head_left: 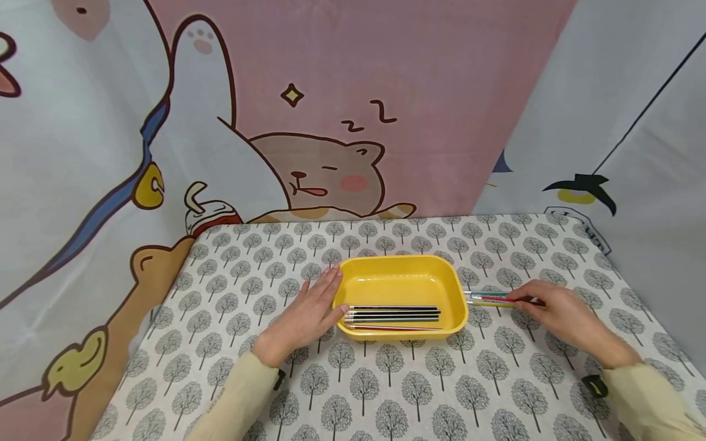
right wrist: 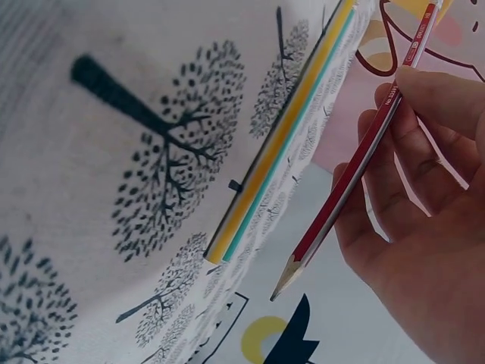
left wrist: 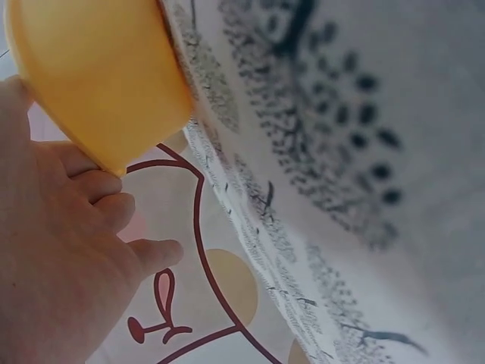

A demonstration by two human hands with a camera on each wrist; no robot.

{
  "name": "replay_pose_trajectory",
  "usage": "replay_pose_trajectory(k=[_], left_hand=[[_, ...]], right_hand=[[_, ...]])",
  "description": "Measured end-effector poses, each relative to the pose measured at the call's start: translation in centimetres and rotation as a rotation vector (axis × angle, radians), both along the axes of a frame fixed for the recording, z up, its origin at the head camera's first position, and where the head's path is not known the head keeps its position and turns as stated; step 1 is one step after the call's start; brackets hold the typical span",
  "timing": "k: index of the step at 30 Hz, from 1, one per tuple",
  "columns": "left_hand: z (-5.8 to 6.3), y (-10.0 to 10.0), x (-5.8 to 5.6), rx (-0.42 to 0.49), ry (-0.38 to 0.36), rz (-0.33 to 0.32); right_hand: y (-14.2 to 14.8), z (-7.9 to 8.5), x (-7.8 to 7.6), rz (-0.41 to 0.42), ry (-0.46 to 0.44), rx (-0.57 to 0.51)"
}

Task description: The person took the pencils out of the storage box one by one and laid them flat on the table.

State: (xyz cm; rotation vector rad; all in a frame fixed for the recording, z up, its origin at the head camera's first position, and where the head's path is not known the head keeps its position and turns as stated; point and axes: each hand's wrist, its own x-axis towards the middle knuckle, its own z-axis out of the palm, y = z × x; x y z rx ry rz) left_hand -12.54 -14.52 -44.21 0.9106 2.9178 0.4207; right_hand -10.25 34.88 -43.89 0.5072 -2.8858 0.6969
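A yellow tray [head_left: 386, 264] holds several black pencils [head_left: 394, 312] lying side by side, and a red pencil [head_left: 394, 329] near its front wall. My left hand [head_left: 309, 312] rests at the tray's left end, thumb at the rim and fingers stretched along the side. In the left wrist view its fingers [left wrist: 98, 186] touch the tray's wall. My right hand [head_left: 562, 312] pinches a red and white pencil [right wrist: 348, 174] between thumb and fingers, its sharpened tip pointing back past the palm. Below it, a yellow pencil [right wrist: 280, 140] and a teal pencil [right wrist: 292, 129] lie on the cloth.
A white tablecloth printed with grey trees [head_left: 386, 392] covers the table. Behind the table hangs a pink and white cartoon curtain [head_left: 430, 92], with pale fabric [head_left: 651, 153] along the right side. The loose pencils lie close beside the tray's right end.
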Motion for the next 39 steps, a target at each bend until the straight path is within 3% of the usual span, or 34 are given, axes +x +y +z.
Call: replay_pose_trajectory(k=[12, 25, 39], left_hand=[[0.1, -0.1, -0.1, -0.006, 0.023, -0.010], [-0.1, 0.0, -0.5, 0.007, 0.085, -0.080], [0.0, 0.0, -0.3, -0.005, 0.058, -0.055]], right_hand=[[-0.1, -0.9, -0.1, 0.032, -0.023, -0.016], [-0.3, -1.4, -0.2, 0.059, -0.043, 0.022], [-0.3, -1.7, -0.3, 0.060, -0.048, 0.055]])
